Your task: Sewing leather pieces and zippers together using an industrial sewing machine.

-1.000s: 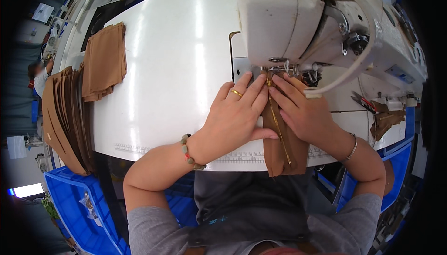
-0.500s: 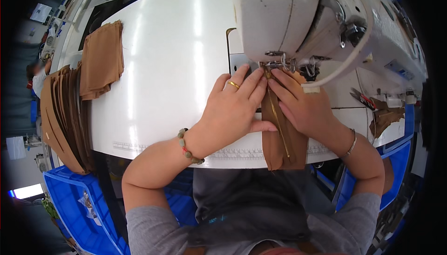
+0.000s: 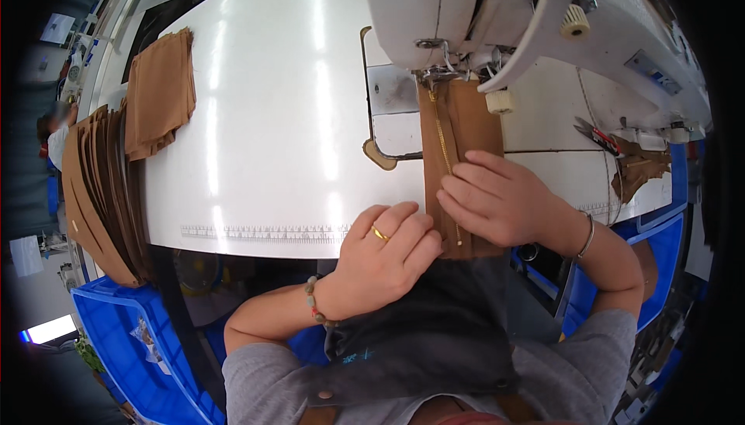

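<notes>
A brown fabric strip [image 3: 481, 126] with a gold-toothed zipper [image 3: 442, 134] along it runs from under the presser foot [image 3: 438, 76] of the white sewing machine [image 3: 504, 6] to the table's front edge. My left hand [image 3: 388, 258], fingers curled, is closed on the strip's near left edge at the front edge of the table. Farther up, my right hand [image 3: 500, 200] lies over the strip's right side with bent fingers, its fingertips gripping the cloth beside the zipper. The thumb of my right hand is hidden.
Brown fabric pieces [image 3: 161, 91] lie stacked at the left, by a hanging bundle of brown cloth [image 3: 97, 192]. Red-handled snips [image 3: 597, 136] and brown scraps [image 3: 640, 173] are at the right. A blue bin [image 3: 128, 324] stands lower left. A ruler strip [image 3: 264, 234] runs along the front edge.
Both hands have drawn back from the presser foot toward the table's front edge, the left one farther and now curled. The strip's zipper shows more fully. The view has shifted slightly.
</notes>
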Available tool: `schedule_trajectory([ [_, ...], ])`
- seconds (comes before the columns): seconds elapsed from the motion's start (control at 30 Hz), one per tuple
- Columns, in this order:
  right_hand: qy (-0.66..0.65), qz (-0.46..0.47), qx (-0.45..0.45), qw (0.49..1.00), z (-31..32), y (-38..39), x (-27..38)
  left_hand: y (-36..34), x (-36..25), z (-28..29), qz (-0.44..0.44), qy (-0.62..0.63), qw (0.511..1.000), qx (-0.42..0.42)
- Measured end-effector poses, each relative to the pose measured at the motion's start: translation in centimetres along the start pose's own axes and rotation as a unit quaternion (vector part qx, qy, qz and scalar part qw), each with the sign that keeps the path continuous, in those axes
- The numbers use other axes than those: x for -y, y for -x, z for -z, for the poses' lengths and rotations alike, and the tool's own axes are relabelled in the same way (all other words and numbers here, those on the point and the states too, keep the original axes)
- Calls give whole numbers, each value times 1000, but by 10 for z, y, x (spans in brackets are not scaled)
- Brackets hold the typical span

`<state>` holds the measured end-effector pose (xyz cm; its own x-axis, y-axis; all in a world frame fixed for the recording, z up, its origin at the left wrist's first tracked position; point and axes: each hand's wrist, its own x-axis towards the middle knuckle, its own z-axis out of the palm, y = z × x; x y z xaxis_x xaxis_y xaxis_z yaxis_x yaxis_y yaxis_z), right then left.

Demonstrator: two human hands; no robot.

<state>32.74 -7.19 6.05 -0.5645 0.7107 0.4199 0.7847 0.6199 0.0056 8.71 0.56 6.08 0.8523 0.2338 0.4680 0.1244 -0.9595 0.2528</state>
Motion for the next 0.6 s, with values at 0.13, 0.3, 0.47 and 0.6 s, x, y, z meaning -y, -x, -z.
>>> schedule_trajectory([
  [0.13,-38,-13,-36,999,2,5,32,12,-4,-7,13,34,999,-27],
  [0.3,-54,-39,-75,995,0,9,58,12,-6,-7,55,66,995,-45],
  [0.47,-81,-62,-83,991,0,9,63,7,-5,-2,32,35,998,40],
  [0.6,-92,-45,-110,989,3,10,64,5,-3,-4,23,30,998,56],
])
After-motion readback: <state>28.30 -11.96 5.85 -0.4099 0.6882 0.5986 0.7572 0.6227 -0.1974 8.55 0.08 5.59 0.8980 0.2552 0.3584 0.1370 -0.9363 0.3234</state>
